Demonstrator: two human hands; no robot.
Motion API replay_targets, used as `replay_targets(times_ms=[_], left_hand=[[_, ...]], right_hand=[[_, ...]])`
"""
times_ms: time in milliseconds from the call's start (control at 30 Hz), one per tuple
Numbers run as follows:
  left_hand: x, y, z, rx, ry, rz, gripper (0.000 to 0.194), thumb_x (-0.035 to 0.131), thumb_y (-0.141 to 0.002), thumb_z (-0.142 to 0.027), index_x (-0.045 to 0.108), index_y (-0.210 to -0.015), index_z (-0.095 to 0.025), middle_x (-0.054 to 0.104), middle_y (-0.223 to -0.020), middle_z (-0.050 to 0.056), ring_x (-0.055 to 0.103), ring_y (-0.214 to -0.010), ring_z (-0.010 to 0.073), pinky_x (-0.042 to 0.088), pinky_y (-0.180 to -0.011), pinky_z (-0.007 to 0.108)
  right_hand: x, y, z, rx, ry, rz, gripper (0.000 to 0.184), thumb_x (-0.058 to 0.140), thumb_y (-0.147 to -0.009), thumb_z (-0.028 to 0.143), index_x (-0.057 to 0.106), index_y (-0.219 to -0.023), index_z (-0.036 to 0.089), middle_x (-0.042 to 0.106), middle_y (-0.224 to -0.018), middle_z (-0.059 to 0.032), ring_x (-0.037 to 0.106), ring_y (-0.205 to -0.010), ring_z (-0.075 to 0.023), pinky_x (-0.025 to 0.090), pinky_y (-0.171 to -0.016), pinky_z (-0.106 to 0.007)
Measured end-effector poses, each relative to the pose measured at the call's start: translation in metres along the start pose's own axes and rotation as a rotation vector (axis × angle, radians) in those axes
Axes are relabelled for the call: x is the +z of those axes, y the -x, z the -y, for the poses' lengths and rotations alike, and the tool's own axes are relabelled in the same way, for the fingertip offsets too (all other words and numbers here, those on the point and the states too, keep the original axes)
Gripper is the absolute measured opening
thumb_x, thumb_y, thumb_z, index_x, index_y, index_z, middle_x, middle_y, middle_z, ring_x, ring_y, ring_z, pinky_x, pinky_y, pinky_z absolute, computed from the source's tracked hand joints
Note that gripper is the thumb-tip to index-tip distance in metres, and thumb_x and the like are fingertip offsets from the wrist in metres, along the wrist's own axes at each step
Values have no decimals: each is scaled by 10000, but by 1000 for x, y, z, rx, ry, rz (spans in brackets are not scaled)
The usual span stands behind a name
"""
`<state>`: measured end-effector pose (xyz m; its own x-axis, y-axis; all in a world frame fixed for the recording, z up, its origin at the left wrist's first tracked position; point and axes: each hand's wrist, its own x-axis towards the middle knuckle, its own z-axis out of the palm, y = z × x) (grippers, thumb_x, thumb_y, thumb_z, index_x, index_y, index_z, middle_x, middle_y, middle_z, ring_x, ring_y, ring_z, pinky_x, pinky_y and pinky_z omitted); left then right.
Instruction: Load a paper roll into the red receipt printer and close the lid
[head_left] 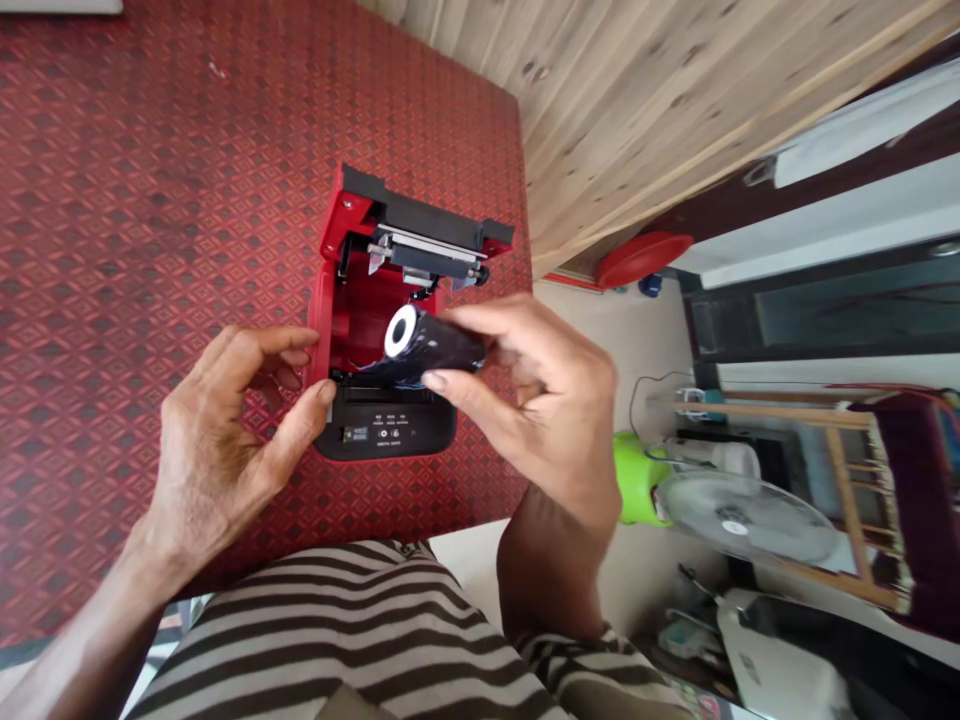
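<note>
A small red and black printer [390, 420] lies on the table with its lid [427, 225] raised and its red inner bay exposed. My right hand [555, 390] grips a small roll [442, 345] between thumb and fingers, tilted above the bay's front edge. The roll has a shiny black outside and a white end around a dark hole. Against the printer's left wall is my left hand [232, 420], its thumb at the front left corner and its bent fingers along the outer side. My right hand hides the roll's far end.
Red patterned covering lies over the table [150, 200]. A wood-plank wall [600, 110] borders its far right side. To the right, beyond the table edge, are a red basin [645, 260], a green bucket-like thing [639, 480], a fan [742, 515] and a wooden frame [840, 490].
</note>
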<state>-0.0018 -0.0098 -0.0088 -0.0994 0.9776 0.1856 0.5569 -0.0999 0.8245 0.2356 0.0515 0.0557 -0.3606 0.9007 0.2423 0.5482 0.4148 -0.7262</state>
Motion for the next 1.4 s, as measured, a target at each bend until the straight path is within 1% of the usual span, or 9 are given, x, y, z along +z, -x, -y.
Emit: replay_targets(times_ms=[133, 200, 433, 667, 833, 967, 1067, 1167, 1400], left_hand=[[0, 0, 2, -4, 4, 10, 290, 736, -966, -354, 703, -1242, -271, 724, -1012, -21, 680, -832, 120, 565, -821, 281], [1, 0, 3, -7, 3, 13, 290, 733, -968, -362, 704, -1242, -271, 719, -1001, -20, 678, -828, 120, 563, -819, 282], [2, 0, 3, -11, 13, 9, 294, 731, -967, -374, 705, -1240, -270, 724, -998, -16, 678, -817, 121, 566, -817, 291], [4, 0, 6, -17, 44, 0, 297, 721, -973, -387, 706, -1241, -260, 707, -974, -15, 677, -834, 132, 561, -832, 305], [7, 2, 8, -6, 70, -27, 297, 718, -967, -406, 710, -1233, -275, 706, -972, -23, 674, -840, 130, 548, -828, 301], [7, 2, 8, -20, 84, -28, 292, 727, -962, -390, 713, -1230, -276, 710, -979, -27, 672, -846, 118, 543, -838, 287], [8, 2, 9, -38, 92, -24, 311, 734, -958, -386, 709, -1250, -279, 713, -992, -28, 675, -857, 114, 545, -849, 283], [8, 2, 10, -46, 99, -27, 316, 737, -956, -383, 709, -1250, -273, 717, -999, -25, 676, -859, 114, 546, -848, 284], [9, 3, 10, -51, 101, -30, 318, 739, -954, -372, 713, -1252, -266, 722, -1015, -20, 675, -862, 108, 547, -848, 274]], right_hand=[[5, -1, -2, 10, 66, 137, 230, 810, -945, 303, 738, -1151, 230, 742, -999, -22, 680, -845, -170, 594, -724, -307], [9, -5, -2, -8, 119, 155, 233, 803, -950, 289, 732, -1159, 214, 742, -1016, -30, 686, -851, -174, 602, -745, -314], [24, -15, -3, -50, 261, 165, 225, 762, -959, 198, 731, -1182, 211, 771, -1151, -71, 734, -1053, -244, 600, -982, -415], [34, -16, -1, -13, 403, 224, 242, 734, -966, 160, 747, -1206, 128, 760, -1143, -118, 736, -984, -268, 597, -904, -424], [38, -18, -1, 30, 473, 215, 266, 717, -987, 166, 735, -1251, 137, 757, -1150, -102, 728, -1004, -254, 594, -924, -412], [41, -21, -3, 83, 468, 250, 298, 690, -1007, 164, 726, -1303, 158, 746, -1237, -107, 725, -956, -219, 596, -945, -406], [43, -25, -3, 111, 495, 307, 215, 684, -1009, 165, 768, -1206, 167, 726, -1282, -112, 721, -1006, -223, 589, -974, -408], [45, -30, -1, 122, 546, 362, 170, 685, -1009, 174, 781, -1148, 154, 726, -1241, -118, 703, -1110, -255, 565, -1015, -416], [44, -41, 7, 169, 636, 471, 174, 614, -1054, 199, 777, -1101, 156, 738, -1241, -118, 700, -1098, -252, 533, -950, -378]])
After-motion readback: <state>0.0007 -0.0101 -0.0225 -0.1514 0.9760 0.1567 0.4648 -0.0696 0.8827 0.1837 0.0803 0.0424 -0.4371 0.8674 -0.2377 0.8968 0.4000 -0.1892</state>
